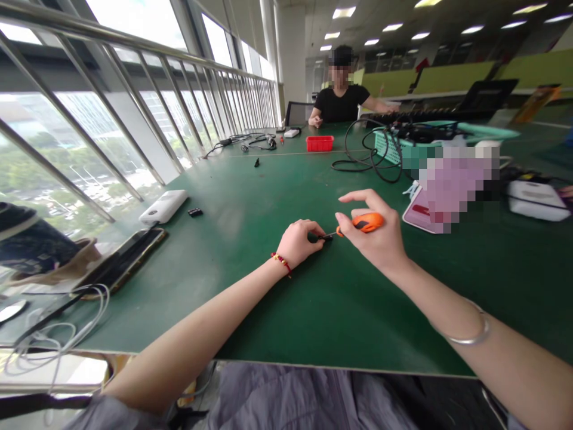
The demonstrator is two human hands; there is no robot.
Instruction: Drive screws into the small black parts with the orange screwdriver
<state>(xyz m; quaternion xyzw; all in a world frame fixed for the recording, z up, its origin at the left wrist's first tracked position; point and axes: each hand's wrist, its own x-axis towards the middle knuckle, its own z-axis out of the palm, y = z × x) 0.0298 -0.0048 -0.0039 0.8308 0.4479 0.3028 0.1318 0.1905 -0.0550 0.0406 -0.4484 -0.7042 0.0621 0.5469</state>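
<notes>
My left hand [302,242] rests on the green table [250,286], its thumb and fingers pinched on a small black part [328,237] whose details are too small to make out. An orange-and-black screwdriver [367,223] lies in my right hand [380,239], held against the palm by the thumb side while the index finger is raised and bent. Its thin metal shaft points left and reaches the black part. Farther left on the table sits another small black piece [195,212], apart from both hands.
At the left are a white power bank [163,206], a phone [129,257] and white cables [67,334]. A red bin [319,143] stands toward the back, where a person [341,95] sits. A teal basket [403,152] with black cables and a purple-pink phone [421,215] are at right.
</notes>
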